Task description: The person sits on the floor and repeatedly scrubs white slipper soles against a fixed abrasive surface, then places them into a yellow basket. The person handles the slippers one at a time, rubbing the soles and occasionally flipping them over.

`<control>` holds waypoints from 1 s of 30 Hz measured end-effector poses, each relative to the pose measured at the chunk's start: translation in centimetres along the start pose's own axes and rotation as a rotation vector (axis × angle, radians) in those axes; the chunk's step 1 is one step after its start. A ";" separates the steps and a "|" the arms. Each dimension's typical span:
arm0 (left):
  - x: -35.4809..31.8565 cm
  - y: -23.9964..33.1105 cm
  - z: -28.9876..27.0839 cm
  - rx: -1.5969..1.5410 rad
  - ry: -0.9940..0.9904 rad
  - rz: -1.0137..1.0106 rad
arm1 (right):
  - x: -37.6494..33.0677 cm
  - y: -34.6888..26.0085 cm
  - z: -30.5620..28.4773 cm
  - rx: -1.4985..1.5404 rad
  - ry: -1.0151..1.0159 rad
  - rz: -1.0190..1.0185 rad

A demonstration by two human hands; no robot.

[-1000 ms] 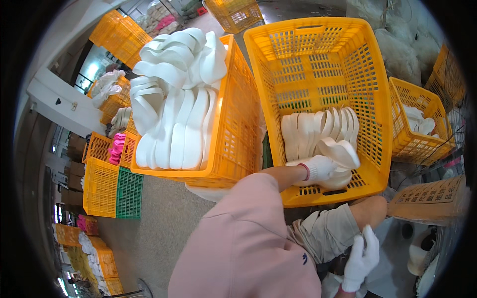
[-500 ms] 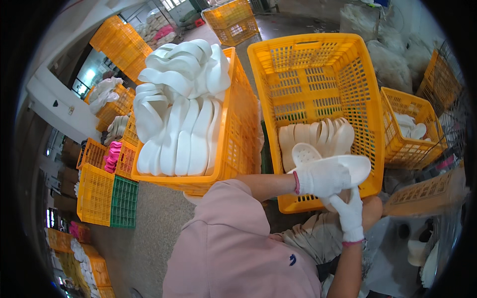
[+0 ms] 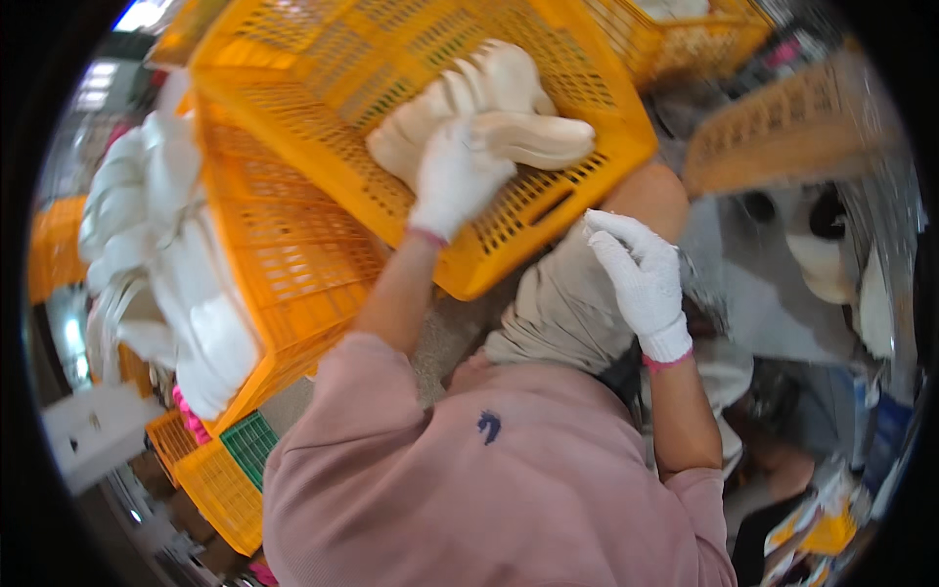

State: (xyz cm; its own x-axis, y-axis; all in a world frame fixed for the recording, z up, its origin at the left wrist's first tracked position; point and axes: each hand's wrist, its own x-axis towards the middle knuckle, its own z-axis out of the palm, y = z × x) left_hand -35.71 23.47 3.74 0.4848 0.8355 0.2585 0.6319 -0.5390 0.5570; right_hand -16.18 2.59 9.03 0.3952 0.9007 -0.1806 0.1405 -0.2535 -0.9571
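My left hand [image 3: 460, 181], in a white knitted glove, reaches into a tilted yellow plastic crate [image 3: 548, 217]. Its fingers are bent round the near end of a cream foam shoe sole [image 3: 540, 139], which lies on its side in the crate. Behind that sole, several similar cream soles [image 3: 469, 83] stand packed in a row. The glove hides part of the row. My right hand [image 3: 641, 279], also gloved, hovers beside my knee outside the crate. Its fingers are half bent and apart, with no sole in them.
Left of the crate, an orange crate [image 3: 284, 245] is heaped with white foam soles [image 3: 161, 264]. Another yellow crate [image 3: 685, 44] stands beyond, at the upper right. A brown cardboard box [image 3: 782, 127] is at my right. Green and yellow crates [image 3: 249, 450] sit low at the left.
My view has swung, so the crates appear shifted left and up. Both hands were together on a pale sole; now they are apart, the left inside the crate and the right drawn back.
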 end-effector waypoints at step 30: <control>-4.8 23.7 5.8 -0.780 -0.600 0.766 | -21.7 -1.3 -14.9 0.228 1.073 0.176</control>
State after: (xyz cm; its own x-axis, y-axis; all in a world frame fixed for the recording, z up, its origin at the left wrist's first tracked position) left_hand -19.51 6.03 11.13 0.8985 0.0439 0.4367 -0.3624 -0.4869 0.7947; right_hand -11.40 -21.91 17.63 0.9894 0.0578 -0.1335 -0.1214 -0.1775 -0.9766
